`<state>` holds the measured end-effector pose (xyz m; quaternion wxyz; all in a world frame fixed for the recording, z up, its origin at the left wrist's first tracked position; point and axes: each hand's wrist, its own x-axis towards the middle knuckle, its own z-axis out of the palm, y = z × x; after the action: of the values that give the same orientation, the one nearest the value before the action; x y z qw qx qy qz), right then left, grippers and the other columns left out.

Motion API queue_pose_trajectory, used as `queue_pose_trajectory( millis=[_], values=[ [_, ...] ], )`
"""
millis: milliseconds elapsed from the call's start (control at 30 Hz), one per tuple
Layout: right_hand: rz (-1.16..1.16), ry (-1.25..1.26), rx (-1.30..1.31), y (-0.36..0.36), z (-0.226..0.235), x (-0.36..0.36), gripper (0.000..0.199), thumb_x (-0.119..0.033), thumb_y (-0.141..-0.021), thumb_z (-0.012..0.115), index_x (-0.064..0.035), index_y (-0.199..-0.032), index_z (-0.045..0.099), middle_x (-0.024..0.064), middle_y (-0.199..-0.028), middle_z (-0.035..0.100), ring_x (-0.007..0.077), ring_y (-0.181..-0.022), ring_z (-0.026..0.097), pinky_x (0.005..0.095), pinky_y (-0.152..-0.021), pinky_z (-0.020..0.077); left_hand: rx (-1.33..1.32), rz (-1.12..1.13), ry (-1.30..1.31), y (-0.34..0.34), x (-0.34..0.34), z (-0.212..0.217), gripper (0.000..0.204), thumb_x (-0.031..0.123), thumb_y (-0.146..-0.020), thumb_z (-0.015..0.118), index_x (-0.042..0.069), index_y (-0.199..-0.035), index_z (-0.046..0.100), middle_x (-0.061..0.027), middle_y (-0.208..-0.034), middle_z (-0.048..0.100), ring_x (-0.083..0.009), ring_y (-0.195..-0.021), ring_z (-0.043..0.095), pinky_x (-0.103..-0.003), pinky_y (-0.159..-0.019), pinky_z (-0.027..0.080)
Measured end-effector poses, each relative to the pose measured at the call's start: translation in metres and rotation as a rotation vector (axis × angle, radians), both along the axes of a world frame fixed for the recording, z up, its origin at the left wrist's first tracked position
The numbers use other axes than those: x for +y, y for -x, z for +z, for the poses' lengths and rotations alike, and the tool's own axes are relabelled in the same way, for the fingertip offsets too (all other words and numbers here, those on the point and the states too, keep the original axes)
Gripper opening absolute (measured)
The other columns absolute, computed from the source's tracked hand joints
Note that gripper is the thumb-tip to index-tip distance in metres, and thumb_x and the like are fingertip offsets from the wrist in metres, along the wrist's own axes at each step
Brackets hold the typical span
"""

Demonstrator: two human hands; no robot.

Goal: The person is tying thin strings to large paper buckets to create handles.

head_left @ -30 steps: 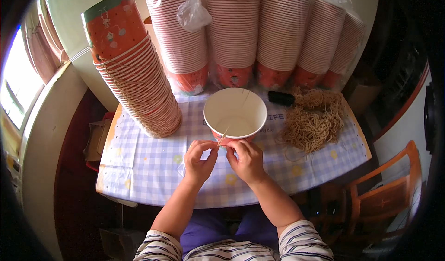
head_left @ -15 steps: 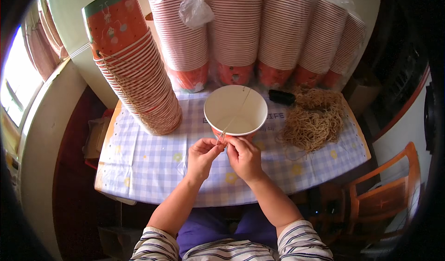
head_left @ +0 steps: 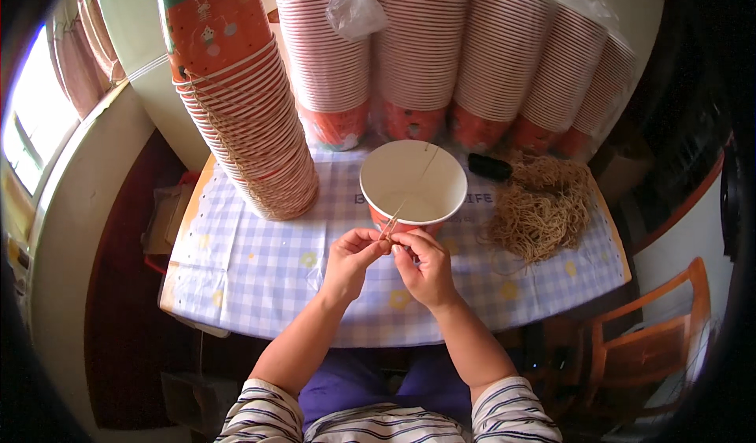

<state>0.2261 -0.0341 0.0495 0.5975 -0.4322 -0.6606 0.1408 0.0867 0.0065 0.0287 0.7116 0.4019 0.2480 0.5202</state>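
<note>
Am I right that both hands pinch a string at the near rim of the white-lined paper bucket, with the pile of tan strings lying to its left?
Not quite: the head view shows the pile of tan strings right of the paper bucket, not left. The left hand and right hand do pinch the string at its near rim.

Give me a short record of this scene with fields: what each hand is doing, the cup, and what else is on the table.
left hand: pinching a thin string at the cup's near rim
right hand: pinching the same string, fingertips close to the left's
cup: open paper cup, white inside, upright on the checked tablecloth
string path: runs across the cup's mouth
left of cup: leaning cup stack
behind: wrapped cup stacks
right: pile of strings, small black object
</note>
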Motion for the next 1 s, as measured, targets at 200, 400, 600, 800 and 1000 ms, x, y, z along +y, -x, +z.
queue_pose_trajectory(
  millis=[200,400,600,800,1000],
  values=[
    [0.069,0.184,0.088,0.0,0.003,-0.001,0.015,-0.008,-0.082,0.059,0.0021,-0.094,0.061,0.0098,-0.084,0.062,0.0143,-0.067,0.059,0.0245,-0.058,0.0465,-0.002,0.004,-0.026,0.001,-0.001,0.003,0.013,-0.001,-0.08,0.063,-0.002,-0.092,0.058,-0.009,-0.089,0.065,-0.0134,-0.081,0.061,-0.025,-0.075,0.05],
    [0.066,0.215,0.16,0.0,-0.007,0.004,0.014,-0.01,-0.082,0.063,0.0017,-0.091,0.063,0.0062,-0.083,0.061,0.011,-0.065,0.056,0.023,-0.057,0.0449,0.104,0.069,-0.122,-0.002,-0.003,0.0,0.012,-0.001,-0.08,0.065,-0.002,-0.09,0.06,-0.0071,-0.088,0.065,-0.011,-0.08,0.06,-0.024,-0.072,0.05],
    [0.069,0.174,0.295,0.0,-0.018,0.01,0.011,-0.01,-0.083,0.063,0.0,-0.086,0.064,0.005,-0.082,0.061,0.0105,-0.069,0.056,0.0241,-0.061,0.0452,0.225,0.103,-0.218,-0.005,-0.003,-0.004,0.011,-0.004,-0.079,0.064,-0.002,-0.09,0.06,-0.0084,-0.088,0.065,-0.0135,-0.082,0.062,-0.025,-0.075,0.051],
    [-0.002,0.209,0.243,0.001,-0.008,0.006,0.012,-0.01,-0.084,0.062,0.0011,-0.082,0.062,0.0048,-0.082,0.061,0.0114,-0.071,0.056,0.0242,-0.063,0.0449,0.242,0.129,-0.229,-0.006,-0.005,0.003,0.01,0.001,-0.079,0.066,-0.002,-0.087,0.061,-0.005,-0.083,0.065,-0.0098,-0.076,0.06,-0.023,-0.071,0.049],
    [0.06,0.21,0.324,0.002,-0.011,0.007,0.013,-0.011,-0.085,0.061,0.0018,-0.083,0.061,0.0039,-0.079,0.06,0.01,-0.071,0.055,0.0237,-0.064,0.0442,0.286,0.212,-0.305,-0.008,-0.003,0.001,0.009,0.004,-0.08,0.067,-0.002,-0.084,0.061,-0.0018,-0.079,0.064,-0.0068,-0.072,0.057,-0.021,-0.066,0.046]
  ],
)
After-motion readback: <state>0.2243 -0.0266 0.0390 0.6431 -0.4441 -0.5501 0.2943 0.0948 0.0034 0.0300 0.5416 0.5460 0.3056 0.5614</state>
